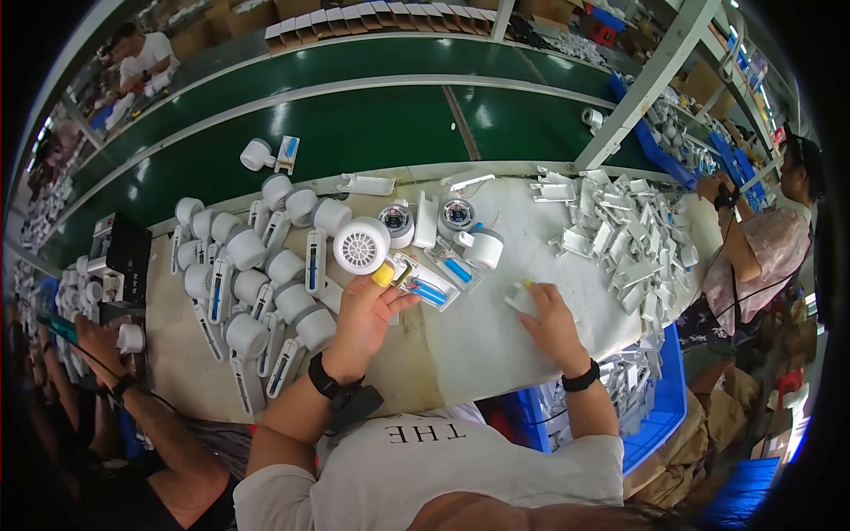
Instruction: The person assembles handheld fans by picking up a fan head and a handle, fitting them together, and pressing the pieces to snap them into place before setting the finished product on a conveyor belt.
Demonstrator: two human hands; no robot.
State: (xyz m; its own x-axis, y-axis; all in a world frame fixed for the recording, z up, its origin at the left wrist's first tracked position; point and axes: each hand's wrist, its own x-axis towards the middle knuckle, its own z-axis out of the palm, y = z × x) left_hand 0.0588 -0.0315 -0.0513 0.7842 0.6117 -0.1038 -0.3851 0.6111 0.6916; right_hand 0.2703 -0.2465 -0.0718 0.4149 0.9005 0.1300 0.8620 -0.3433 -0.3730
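Observation:
My left hand (365, 310) grips a white handheld device with a round grille head (361, 246). Its handle is uncovered and shows a blue cylindrical cell (428, 290). My right hand (558, 326) has thumb and fingers closed around a small white plastic piece (520, 300) low over the table. A yellow cover sits on a fingertip of each hand. Just beyond my left hand stand two round heads with exposed circuitry, one of them a white head (458, 212). Beside them lies another white device (483, 249) with a blue cell in its handle.
Several white devices (245, 249) crowd the table's left side. White plastic covers (624, 234) are heaped at right; a blue bin (675, 389) with more stands below. A green conveyor (372, 124) runs behind, near a metal post (651, 84). Co-workers sit at left and right.

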